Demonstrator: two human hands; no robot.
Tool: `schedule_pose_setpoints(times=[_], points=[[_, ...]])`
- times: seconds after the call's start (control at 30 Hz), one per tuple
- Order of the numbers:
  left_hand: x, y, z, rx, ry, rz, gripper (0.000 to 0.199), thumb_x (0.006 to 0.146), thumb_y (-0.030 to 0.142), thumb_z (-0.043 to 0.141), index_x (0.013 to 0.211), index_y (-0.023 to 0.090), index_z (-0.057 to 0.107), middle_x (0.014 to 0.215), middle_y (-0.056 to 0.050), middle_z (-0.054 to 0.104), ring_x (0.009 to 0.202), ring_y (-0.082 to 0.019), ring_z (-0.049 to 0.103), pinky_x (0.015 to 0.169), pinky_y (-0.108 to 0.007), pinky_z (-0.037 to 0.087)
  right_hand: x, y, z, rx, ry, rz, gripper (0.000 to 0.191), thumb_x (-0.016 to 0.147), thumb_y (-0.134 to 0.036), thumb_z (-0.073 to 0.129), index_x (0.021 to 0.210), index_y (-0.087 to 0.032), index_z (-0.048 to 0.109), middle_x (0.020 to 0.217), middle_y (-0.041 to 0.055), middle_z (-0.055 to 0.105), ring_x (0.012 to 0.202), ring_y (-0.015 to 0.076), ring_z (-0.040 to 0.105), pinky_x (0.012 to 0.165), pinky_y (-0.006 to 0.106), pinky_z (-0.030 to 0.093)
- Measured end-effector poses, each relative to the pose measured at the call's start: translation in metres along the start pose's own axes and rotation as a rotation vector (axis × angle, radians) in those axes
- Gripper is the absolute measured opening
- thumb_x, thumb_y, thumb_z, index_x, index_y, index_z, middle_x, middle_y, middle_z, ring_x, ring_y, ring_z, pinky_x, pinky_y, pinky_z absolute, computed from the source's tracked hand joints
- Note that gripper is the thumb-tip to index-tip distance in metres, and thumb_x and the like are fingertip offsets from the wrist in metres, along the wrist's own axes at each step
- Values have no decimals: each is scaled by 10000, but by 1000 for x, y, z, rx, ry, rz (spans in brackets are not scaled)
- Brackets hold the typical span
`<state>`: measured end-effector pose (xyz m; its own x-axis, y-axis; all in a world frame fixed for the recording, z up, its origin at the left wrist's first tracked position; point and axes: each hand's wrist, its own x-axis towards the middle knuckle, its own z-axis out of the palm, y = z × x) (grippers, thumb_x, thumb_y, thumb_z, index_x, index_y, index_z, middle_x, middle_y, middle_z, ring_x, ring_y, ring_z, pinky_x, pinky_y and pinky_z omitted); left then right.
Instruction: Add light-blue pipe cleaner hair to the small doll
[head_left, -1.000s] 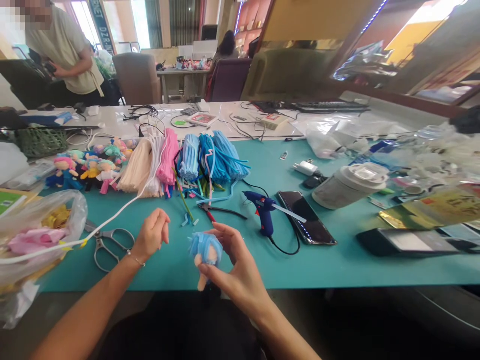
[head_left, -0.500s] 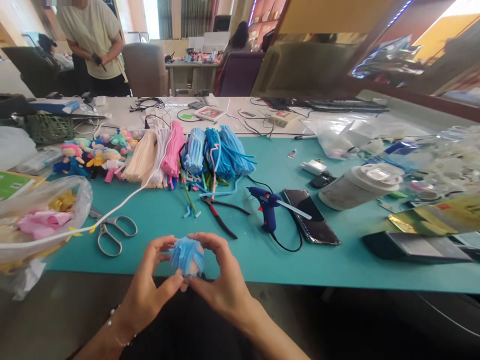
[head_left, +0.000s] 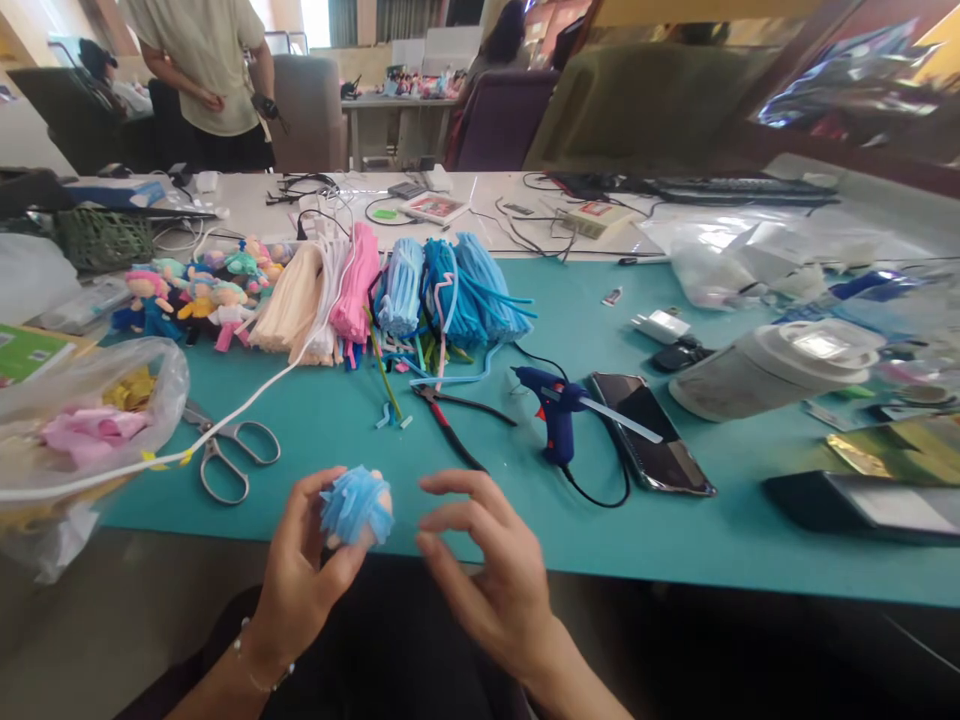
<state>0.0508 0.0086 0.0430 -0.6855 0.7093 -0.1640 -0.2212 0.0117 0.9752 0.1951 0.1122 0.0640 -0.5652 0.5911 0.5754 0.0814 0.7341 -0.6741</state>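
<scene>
In the head view, find the blue-haired doll (head_left: 352, 508) near the front edge of the green table (head_left: 675, 550), pinched between thumb and fingers of the left hand (head_left: 300, 565). Note the right hand (head_left: 501, 565) just beside, apparently empty, fingers spread and curved. Hold lightly by the sides, to avoid flattening the soft strands; turn slowly and check for loose ends. Keep well away from the tip of the glue gun (head_left: 559, 425), possibly hot. Cannot make out the doll's face or most of the body. Cannot sort the blurred plastic bags (head_left: 720, 265) at the right.
</scene>
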Motion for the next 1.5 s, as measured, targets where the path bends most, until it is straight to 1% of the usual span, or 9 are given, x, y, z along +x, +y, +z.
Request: schedule_pose_setpoints(times=[0.07,0.13,0.2,0.3,0.47,0.8,0.97,1.07,1.5], points=[[5,0,-4,-31,25,-40,508,683,296,813,1139,207,609,1094,-94,742,985,-262,736,822,-336,602,7,14,-8,-137,47,14,133,915,-142,578,823,-236,594,897,55,690,797,197,690,723,322,582],[12,-3,-11,-72,23,-73,536,660,329,832,1132,198,613,1070,-96,739,934,-265,741,772,-343,612,16,34,-13,-300,35,63,133,941,-188,549,839,-228,624,925,82,705,856,230,698,761,365,585],[19,-7,-20,-132,-28,-98,537,653,332,838,1126,212,612,1025,-70,736,806,-217,730,730,-341,616,26,56,-17,-490,-90,150,156,943,-241,533,1000,-199,672,1138,161,702,1066,313,679,864,454,575],[27,-11,-33,-148,-102,-117,513,682,322,827,1137,239,604,969,-21,721,608,-129,650,686,-350,619,41,79,-19,-771,-363,316,475,898,-377,633,1288,-109,602,1363,260,590,1301,422,534,992,552,501],[24,-9,-32,-110,0,-32,561,646,341,858,1137,234,608,1014,-52,730,807,-199,718,723,-319,613,53,86,-17,-851,-479,340,510,871,-352,662,1325,-131,590,1185,209,660,1129,396,620,910,486,515],[14,-1,-21,14,145,155,512,669,321,853,1119,248,618,1025,-31,723,897,-191,719,777,-284,594,39,47,-26,-887,-479,240,433,882,-182,501,1293,-125,626,932,118,595,780,272,644,715,386,526],[12,-6,-22,62,152,207,519,701,360,830,1148,236,598,1095,-62,698,1002,-232,706,859,-333,584,23,3,-59,-456,-493,52,474,902,-162,470,1354,-262,574,1046,91,652,796,204,704,652,302,595],[11,-8,-21,63,145,262,515,710,365,828,1151,239,593,1132,-70,671,1044,-244,693,879,-343,583,13,-15,-68,-393,-453,-77,554,849,-121,501,1375,-280,572,1056,102,676,801,207,721,611,282,610],[14,-20,-32,70,71,369,566,685,236,870,1183,259,601,1198,-67,633,1063,-237,692,885,-330,596,16,-30,-59,-474,-457,-184,596,770,-93,543,1343,-240,613,1036,135,691,828,252,716,608,321,632]])
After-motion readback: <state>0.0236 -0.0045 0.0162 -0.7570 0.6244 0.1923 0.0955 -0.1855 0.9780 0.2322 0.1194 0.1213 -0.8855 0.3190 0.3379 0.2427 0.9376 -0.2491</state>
